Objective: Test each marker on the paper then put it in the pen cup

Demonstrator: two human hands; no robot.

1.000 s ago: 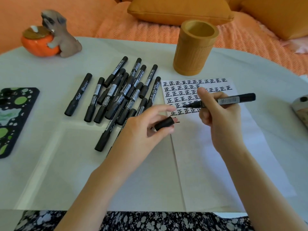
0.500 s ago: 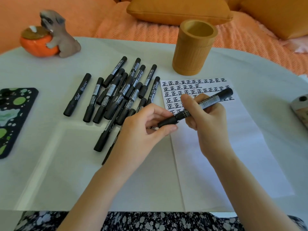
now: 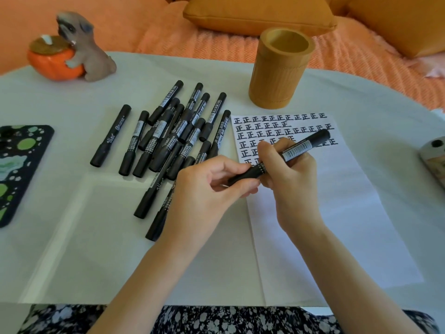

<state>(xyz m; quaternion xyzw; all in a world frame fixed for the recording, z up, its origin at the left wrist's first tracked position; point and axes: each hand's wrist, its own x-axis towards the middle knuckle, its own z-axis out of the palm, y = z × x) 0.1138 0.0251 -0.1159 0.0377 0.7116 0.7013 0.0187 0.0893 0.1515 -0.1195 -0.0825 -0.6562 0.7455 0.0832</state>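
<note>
- A dark floral-print cloth [image 3: 216,319] runs along the bottom edge, and both bare forearms reach up from it over the white table [image 3: 72,237].
- The left hand [image 3: 207,186] is curled, its thumb and fingertips pinching the lower, capped end of a black marker [image 3: 296,149].
- The right hand [image 3: 289,174] is wrapped round the middle of the same marker, with the thumb on top. The barcode label and the far end stick out past the knuckles, tilted up and to the right.
- The two hands touch around the marker, which is held above the paper. The fingers hide the join, so whether the cap is pushed fully home is hard to say.
- The paper [image 3: 337,213] lies flat under and beyond the right hand. Its far part is filled with rows of black written characters, and its near part is blank.
- Left of the paper lies a loose pile of black markers [image 3: 168,136], all capped, some lying across others.
- A dark pad with green spots [image 3: 21,165] sits at the left edge, and a pale object [image 3: 433,155] is cut off at the right edge.
- The pen cup [image 3: 277,75], tan and cylindrical, stands upright just beyond the paper's top edge.
- Far left, a dog figurine [image 3: 89,51] leans on an orange pot [image 3: 53,61].
- Orange cushions [image 3: 252,13] lie behind the table.
</note>
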